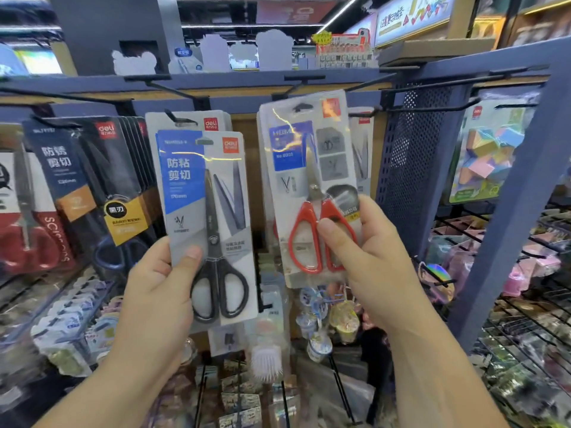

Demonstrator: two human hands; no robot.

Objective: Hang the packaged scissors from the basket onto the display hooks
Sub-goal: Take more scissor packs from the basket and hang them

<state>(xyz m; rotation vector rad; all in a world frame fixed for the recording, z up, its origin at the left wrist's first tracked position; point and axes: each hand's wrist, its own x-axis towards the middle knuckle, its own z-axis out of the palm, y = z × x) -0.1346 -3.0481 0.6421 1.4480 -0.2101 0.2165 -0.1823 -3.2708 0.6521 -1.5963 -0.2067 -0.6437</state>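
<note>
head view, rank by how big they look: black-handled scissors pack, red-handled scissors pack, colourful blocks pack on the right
1-2. black-handled scissors pack and red-handled scissors pack: about alike, both held near the camera, so no ranking.
3. colourful blocks pack: smallest, farther back and partly hidden by the blue post.

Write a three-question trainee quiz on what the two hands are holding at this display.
1. True or false: the left hand grips the black-handled scissors pack.
2. The right hand grips a second pack. Its scissors' handles are: A blue, B red, C green.
3. Fill in: the pack held higher in the view is in the ____ hand.

Key: 1 true; 2 B; 3 right.
</note>
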